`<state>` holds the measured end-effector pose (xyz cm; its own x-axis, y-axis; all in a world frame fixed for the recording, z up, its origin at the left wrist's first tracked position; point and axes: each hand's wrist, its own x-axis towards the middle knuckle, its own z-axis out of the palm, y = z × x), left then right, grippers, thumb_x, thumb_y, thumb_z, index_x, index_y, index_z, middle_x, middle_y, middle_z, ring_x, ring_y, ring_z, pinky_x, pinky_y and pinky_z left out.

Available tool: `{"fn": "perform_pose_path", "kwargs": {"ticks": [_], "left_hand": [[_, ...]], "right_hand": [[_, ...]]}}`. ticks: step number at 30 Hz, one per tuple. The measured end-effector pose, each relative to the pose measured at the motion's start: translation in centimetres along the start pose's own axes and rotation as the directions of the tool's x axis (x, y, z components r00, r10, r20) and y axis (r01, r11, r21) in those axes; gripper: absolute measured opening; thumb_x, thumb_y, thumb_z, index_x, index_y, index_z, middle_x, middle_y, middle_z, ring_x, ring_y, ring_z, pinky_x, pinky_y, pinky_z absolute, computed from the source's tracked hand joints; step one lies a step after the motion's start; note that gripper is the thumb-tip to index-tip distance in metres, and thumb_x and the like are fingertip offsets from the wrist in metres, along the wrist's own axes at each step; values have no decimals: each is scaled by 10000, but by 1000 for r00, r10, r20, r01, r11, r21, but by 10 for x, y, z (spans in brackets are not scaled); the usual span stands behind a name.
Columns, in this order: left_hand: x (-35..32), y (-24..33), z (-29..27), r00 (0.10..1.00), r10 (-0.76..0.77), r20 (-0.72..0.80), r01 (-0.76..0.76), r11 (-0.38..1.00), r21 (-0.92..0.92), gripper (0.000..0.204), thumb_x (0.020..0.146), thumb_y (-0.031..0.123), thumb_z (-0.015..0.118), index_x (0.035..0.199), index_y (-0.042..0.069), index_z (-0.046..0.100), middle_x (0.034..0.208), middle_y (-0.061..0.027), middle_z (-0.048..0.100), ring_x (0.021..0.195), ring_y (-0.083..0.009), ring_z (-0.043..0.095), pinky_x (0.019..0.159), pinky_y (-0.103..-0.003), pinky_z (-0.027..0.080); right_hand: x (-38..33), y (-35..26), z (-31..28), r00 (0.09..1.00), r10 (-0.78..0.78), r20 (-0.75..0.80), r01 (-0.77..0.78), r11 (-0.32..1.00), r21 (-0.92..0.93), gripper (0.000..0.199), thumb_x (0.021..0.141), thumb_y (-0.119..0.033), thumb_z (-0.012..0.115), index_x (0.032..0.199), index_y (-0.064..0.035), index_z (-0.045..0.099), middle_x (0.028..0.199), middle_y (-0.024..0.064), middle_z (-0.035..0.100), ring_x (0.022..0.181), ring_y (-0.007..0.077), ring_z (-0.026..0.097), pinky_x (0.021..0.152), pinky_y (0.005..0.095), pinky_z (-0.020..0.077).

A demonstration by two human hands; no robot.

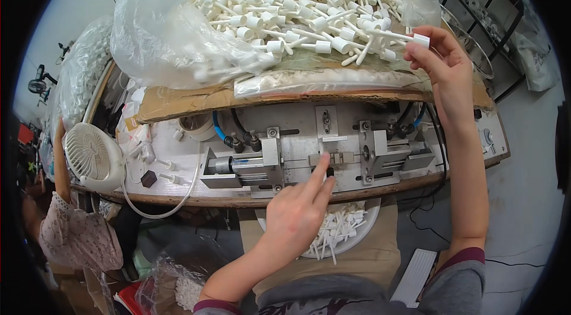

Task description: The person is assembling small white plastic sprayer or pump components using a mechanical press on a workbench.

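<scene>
R hand (443, 71), upper right: thumb + fingers closed in a pinch on the cap of one white capped stick (421, 41), stem pointing left over the edge of the pile (309, 0). Grip's on the cap end only, so imo the stem could snag the pile & twist the part out.

L hand (297, 214), lower ctr: index out straight, next finger half bent, rest loosely curled. No part visible in it; can't tell what's under the tips. Index tip is at the small metal block (340, 158) mid-frame, touching or just above, can't tell which.

Main risk: that finger sits btwn the L cylinder unit (247, 164) and R cylinder unit (392, 157). If either strokes w/ finger there, prob a pinch injury. Can't see if air/pwr is on.

Others: cardboard (196, 102) under the pile ends right behind the rig; a bump could roll loose sticks into it, poss jam. Blue hose (219, 127) tucks in under that edge, could kink if the board sags. Bowl (373, 223), bottom ctr, is partly behind L hand; a forearm knock could spill it.
</scene>
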<state>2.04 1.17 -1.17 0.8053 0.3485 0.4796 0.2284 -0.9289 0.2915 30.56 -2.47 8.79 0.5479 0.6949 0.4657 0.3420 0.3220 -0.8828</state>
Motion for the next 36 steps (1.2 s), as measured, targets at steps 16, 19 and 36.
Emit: {"fn": "perform_pose_path", "kwargs": {"ticks": [16, 19, 36], "left_hand": [[3, -3, -11, 987, -110, 115, 118, 991, -61, 321, 790, 109, 772, 1104, 61, 728, 1154, -72, 726, 647, -152, 671, 586, -258, 520], [8, 4, -22, 923, -333, 191, 364, 603, -710, 518, 834, 37, 747, 1329, 5, 596, 1042, -129, 726, 800, -155, 704, 657, -274, 559], [-12, -6, -22, 973, -228, -19, 178, 809, -560, 329, 722, 26, 822, 1036, 3, 726, 1217, -161, 668, 840, -189, 697, 701, -290, 586]], "right_hand": [[-68, -5, 7, 931, 303, 203, -363, 811, 458, 297, 841, -32, 684, 1111, 30, 578, 1005, 117, 659, 756, 128, 661, 657, 230, 542], [-101, -6, 14, 852, 365, 375, -515, 712, 478, 303, 794, 32, 701, 1065, 36, 566, 987, 168, 670, 722, 164, 684, 636, 255, 579], [-138, 4, 3, 942, 290, 168, -333, 872, 359, 273, 760, 138, 689, 1020, 58, 699, 1140, 226, 652, 837, 223, 718, 710, 285, 608]]}}
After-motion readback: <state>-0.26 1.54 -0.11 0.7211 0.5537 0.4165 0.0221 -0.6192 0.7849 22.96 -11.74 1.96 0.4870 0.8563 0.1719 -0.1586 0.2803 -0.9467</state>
